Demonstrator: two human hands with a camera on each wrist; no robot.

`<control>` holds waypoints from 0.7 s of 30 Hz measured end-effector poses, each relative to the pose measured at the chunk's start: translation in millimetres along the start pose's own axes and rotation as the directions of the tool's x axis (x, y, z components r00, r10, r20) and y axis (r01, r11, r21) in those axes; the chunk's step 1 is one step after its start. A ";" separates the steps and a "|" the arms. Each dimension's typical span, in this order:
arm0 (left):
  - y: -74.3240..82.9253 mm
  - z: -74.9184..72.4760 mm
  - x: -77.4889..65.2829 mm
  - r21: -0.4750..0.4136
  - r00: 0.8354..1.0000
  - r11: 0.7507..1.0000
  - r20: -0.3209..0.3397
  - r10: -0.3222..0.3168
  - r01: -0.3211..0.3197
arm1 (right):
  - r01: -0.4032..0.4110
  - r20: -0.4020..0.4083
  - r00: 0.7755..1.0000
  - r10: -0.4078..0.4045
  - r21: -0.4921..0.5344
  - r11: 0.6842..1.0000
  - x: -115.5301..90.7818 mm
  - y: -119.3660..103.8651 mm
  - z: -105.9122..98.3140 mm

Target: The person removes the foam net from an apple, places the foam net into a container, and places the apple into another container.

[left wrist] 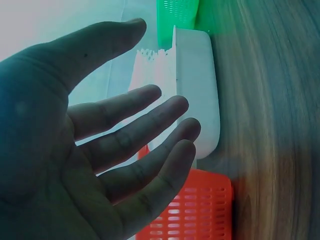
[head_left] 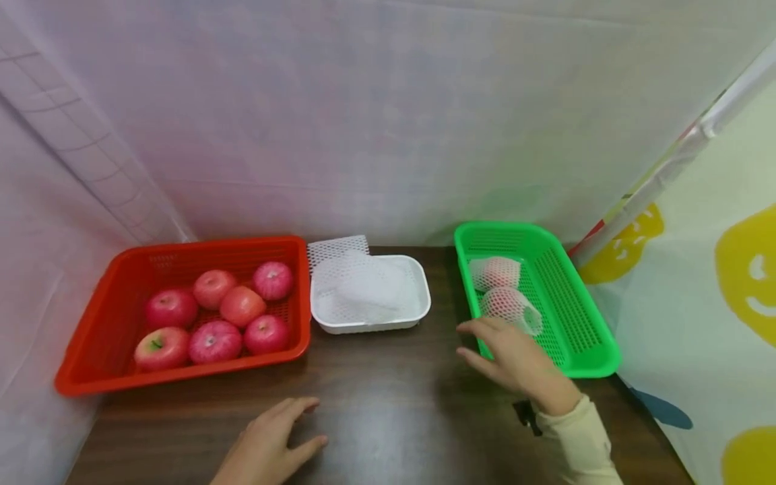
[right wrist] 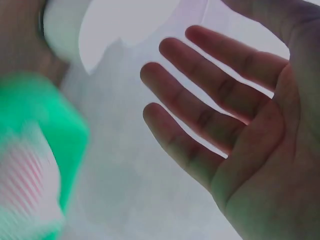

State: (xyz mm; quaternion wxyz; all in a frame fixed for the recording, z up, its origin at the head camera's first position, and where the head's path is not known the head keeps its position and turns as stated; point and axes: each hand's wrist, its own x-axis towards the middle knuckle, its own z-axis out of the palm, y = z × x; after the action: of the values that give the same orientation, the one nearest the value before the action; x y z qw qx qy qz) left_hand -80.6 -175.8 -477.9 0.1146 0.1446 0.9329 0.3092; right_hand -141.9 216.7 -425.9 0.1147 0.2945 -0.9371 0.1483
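My right hand (head_left: 515, 357) hangs over the near left edge of the green basket (head_left: 591, 367), fingers spread and holding nothing. Two apples in white foam net sleeves lie in that basket: a nearer netted apple (head_left: 504, 303) and a farther netted apple (head_left: 502, 272). Low in the head view, my left hand (head_left: 267, 438) is over the table with its thumb and fingers apart and nothing between them. Between the baskets a white tray (head_left: 418, 289) holds a pile of white foam net sleeves (head_left: 370, 283). Several bare red apples (head_left: 242, 306) sit in the red basket (head_left: 91, 337) at the left.
The dark wooden table (head_left: 388, 404) carries both baskets and the tray. White cloth (head_left: 388, 135) hangs behind them. On the right a curtain (head_left: 685, 323) with yellow smiling shapes runs beside the green basket.
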 end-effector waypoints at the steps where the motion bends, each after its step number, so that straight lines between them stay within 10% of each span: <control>1: 0.4 0.0 0.9 0.002 1.000 1.000 0.004 -0.005 0.005 | -0.036 0.017 0.999 0.037 -0.023 0.999 5.5 11.2 -10.7; 8: -1.5 4.3 3.5 -0.020 0.999 0.999 0.042 0.035 -0.034 | -0.293 0.281 0.906 0.317 -0.125 0.948 46.4 97.7 -42.8; 16: -8.2 11.8 4.2 -0.044 0.995 0.998 0.095 0.037 -0.033 | -0.448 0.565 0.653 0.505 -0.251 0.858 59.2 140.8 -0.2; 21: -10.8 17.9 2.4 -0.051 0.994 0.996 0.076 0.072 -0.068 | -0.523 0.529 0.618 0.582 -0.276 0.806 46.0 140.0 17.4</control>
State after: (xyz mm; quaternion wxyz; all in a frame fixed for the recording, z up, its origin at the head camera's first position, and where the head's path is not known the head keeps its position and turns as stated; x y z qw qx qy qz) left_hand -79.5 -173.6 -498.7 0.1434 0.1865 0.9144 0.3295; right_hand -262.9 296.4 -457.7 -0.2198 0.0170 -0.9749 0.0326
